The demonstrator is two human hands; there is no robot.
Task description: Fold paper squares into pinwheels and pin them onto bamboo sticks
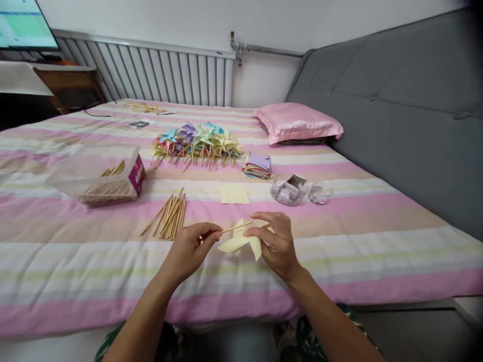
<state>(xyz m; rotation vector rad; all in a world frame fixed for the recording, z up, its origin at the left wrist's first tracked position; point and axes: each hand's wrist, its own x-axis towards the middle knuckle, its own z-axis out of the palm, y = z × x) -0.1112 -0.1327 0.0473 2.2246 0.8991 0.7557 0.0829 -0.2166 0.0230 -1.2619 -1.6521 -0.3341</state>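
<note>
- Yellow pinwheel (234, 245): pinched in your right hand (277, 245) above the bed (377, 271), probably to guard its folds.
- Your left hand (194, 245) pinches a stick (238, 227), its free end pointing across the pinwheel.
- Spare sticks (174, 216) lie beside that hand, presumably for easy reach.

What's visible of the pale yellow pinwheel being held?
The pale yellow pinwheel looks like thin paper, folded into pointed blades, one aimed left, another toward the person. The right hand grips it over the striped bedspread. A wooden stick in the left hand crosses it in view; whether they touch is unclear.
</note>
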